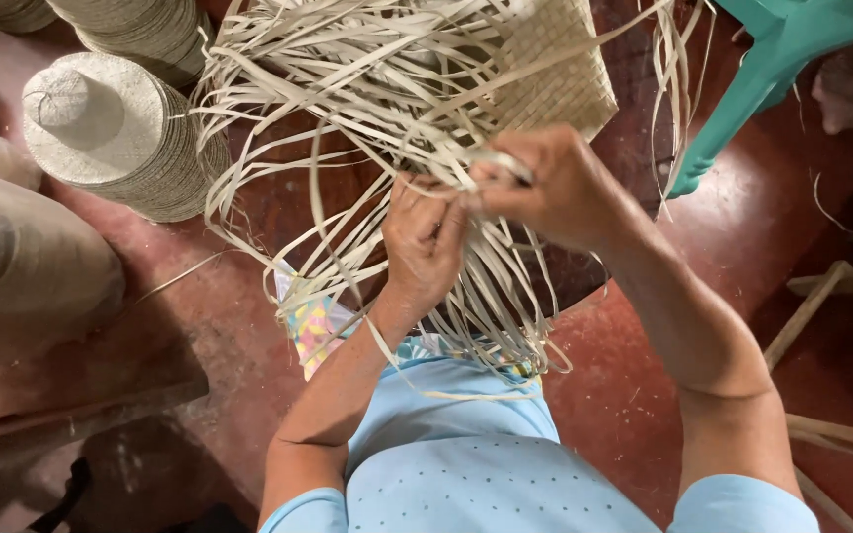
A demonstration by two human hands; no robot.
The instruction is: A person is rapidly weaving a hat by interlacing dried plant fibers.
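My L hand (425,237) & R hand (545,188) both pinched tight on loose straw strips (348,89) of the half-woven mat (560,69). Stacked hats (120,133) to the left, green chair (762,69) to the right.

Glossy red-brown floor (199,395), teal plastic chair (772,59), wooden slats (812,296)

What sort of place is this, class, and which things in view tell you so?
Probably a small hat-weaving workshop. Both hands, left hand and right hand, work pale straw strips into a woven panel, with a stack of finished straw hats on the red floor.
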